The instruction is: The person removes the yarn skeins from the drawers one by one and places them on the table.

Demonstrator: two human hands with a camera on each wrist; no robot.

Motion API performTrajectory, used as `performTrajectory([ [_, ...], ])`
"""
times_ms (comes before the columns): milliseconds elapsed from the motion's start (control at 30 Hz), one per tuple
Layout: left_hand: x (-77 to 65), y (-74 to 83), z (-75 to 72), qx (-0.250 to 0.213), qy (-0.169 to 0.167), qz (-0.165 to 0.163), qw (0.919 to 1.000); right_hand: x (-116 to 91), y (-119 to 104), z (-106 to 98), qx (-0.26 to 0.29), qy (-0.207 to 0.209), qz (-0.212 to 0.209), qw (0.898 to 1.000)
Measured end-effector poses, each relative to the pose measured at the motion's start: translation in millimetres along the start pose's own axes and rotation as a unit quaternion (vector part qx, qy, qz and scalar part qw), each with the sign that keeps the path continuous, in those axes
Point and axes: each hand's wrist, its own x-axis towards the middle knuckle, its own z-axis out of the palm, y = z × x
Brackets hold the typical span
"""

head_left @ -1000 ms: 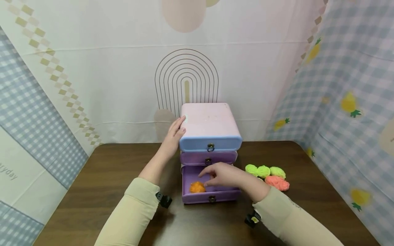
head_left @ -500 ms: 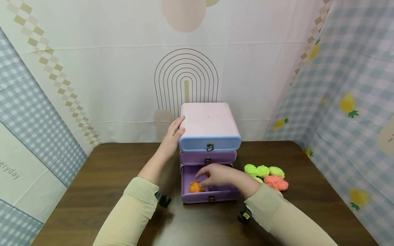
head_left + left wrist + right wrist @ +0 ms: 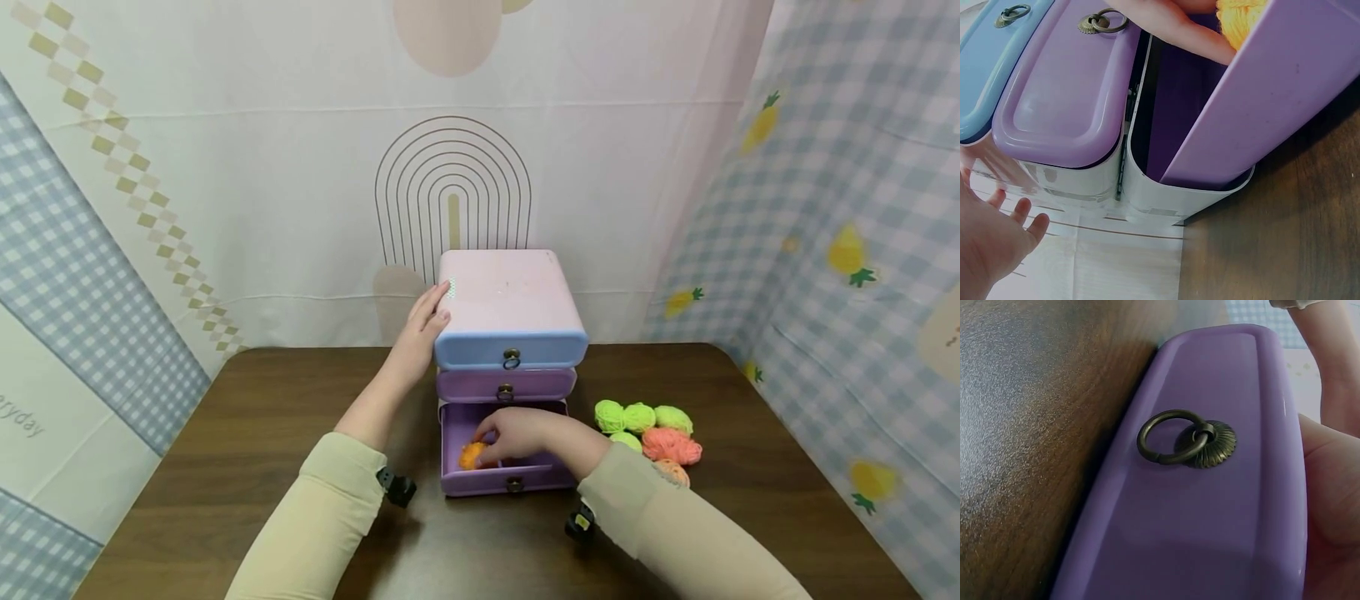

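Note:
A small chest of drawers (image 3: 510, 292) with a pink top stands on the table, its blue top drawer (image 3: 472, 352) and purple middle drawer (image 3: 472, 386) closed. The purple bottom drawer (image 3: 476, 483) is pulled out. Inside it, my right hand (image 3: 525, 435) pinches an orange yarn ball (image 3: 470, 456) between thumb and fingers. The left wrist view shows that yarn ball (image 3: 1239, 24) just behind the drawer front. My left hand (image 3: 412, 346) rests with extended fingers against the chest's left side. In the right wrist view, the drawer front hides the right fingertips.
Right of the chest lie several yarn balls: bright green ones (image 3: 639, 417), a coral one (image 3: 672, 446) and a peach one (image 3: 672, 473) partly behind the right sleeve. A patterned cloth (image 3: 322, 208) hangs behind the brown table (image 3: 300, 400).
My right hand has moved left and down into the bottom drawer and has closed its fingers on the orange yarn ball. My left hand stays at the chest's side.

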Motion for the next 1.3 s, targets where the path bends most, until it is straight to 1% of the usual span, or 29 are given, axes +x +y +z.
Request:
performTrajectory([
  [133, 1.1, -1.2, 0.8, -0.003, 0.001, 0.002, 1.0, 2.1, 0.8, 1.3, -0.02, -0.014, 0.013, 1.0],
  [233, 1.5, -2.1, 1.0, -0.003, 0.002, 0.003, 1.0, 3.0, 0.6, 1.1, -0.023, -0.018, 0.016, 0.999],
  [400, 1.0, -1.8, 0.7, 0.0, 0.002, 0.005, 1.0, 3.9, 1.2, 0.5, -0.005, -0.022, 0.004, 1.0],
  [533, 0.4, -0.4, 0.3, 0.001, 0.002, 0.006, 1.0, 5.0, 2.7, 0.1, -0.002, -0.024, -0.008, 1.0],
  [900, 0.5, 0.2, -0.3, 0.003, -0.002, 0.0, 1.0, 3.4, 7.1, -2.6, 0.015, -0.021, -0.012, 1.0],
  [1133, 0.6, -0.1, -1.0, 0.0, -0.002, -0.004, 1.0, 2.4, 10.2, -4.2, 0.005, -0.045, -0.009, 0.999],
  [1300, 0.9, 0.5, -0.8, -0.002, -0.002, -0.004, 1.0, 3.8, 12.9, -4.6, -0.006, -0.053, -0.021, 0.998],
])
